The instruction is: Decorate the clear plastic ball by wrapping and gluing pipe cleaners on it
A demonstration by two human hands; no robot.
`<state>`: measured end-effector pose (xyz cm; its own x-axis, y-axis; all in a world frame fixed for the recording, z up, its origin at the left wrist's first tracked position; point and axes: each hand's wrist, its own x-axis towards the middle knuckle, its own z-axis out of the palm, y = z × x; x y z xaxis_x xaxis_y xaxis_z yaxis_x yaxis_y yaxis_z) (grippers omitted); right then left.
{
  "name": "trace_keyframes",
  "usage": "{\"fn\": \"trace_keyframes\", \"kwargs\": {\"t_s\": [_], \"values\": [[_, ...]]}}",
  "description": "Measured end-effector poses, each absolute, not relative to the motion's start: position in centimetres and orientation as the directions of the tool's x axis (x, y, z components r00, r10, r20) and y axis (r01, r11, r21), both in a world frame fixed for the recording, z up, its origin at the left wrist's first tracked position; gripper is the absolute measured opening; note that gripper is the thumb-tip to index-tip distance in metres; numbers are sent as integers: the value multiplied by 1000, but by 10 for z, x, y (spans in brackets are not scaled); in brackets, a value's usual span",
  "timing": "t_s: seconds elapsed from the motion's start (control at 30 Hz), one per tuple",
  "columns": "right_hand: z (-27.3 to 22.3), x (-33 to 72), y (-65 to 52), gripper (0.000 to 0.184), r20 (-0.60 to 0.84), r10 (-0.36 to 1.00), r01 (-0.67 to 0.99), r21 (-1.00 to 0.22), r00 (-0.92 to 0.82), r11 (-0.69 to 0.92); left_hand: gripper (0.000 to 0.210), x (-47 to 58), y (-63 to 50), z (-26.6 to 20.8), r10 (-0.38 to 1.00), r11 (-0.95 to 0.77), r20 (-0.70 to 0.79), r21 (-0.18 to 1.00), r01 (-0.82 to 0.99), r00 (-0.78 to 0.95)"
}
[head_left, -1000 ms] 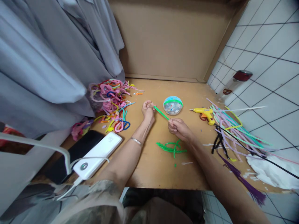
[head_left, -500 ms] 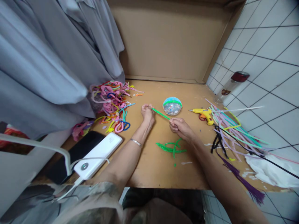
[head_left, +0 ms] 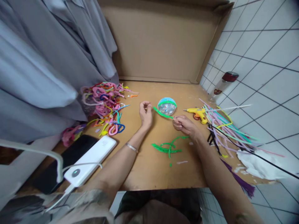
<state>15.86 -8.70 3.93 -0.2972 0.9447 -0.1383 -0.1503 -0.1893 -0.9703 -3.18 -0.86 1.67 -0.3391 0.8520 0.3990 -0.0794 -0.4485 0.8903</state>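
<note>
Where counter (head_left: 140, 168) lies nearer body than right hand (head_left: 183, 123), loose green pieces (head_left: 161, 148) cross in heap. Right hand closed on one end of held green strip (head_left: 162, 114); long axis runs leftward, slightly away, bowed, free tip just beside left hand (head_left: 146, 113). Left hand loosely curled, thumb and fingers apart. Probably best: firm hold on end, gentle even pull to straighten. Beyond strip: green-banded ball (head_left: 167, 106).
</note>
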Motion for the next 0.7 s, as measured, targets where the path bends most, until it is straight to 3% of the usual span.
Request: {"fn": "trace_keyframes", "kwargs": {"t_s": [0.1, 0.17, 0.33, 0.4, 0.53, 0.7], "values": [[40, 164, -87, 33, -159, 920, -114, -971, -359, -212, 8, -32, -19, 25, 714, -626, 644, 763, 163, -274], [41, 165, -88, 32, -178, 894, -94, -967, -411, -235, 15, -28, -30, 31, 608, -754, 788, 611, 241, -96], [41, 167, -90, 31, -166, 871, -80, -970, -463, -228, 30, -10, -56, 32, 532, -846, 736, 473, 244, 419], [40, 171, -89, 32, -147, 878, -83, -975, -456, -206, 35, -6, -61, 29, 548, -833, 652, 480, 274, 523], [39, 179, -86, 33, -150, 889, -67, -978, -433, -198, 37, -6, -61, 27, 649, -753, 533, 552, 358, 543], [40, 184, -83, 39, -167, 951, -129, -970, -260, -206, 33, -3, -58, 29, 712, -638, 430, 726, 256, 554]]}}
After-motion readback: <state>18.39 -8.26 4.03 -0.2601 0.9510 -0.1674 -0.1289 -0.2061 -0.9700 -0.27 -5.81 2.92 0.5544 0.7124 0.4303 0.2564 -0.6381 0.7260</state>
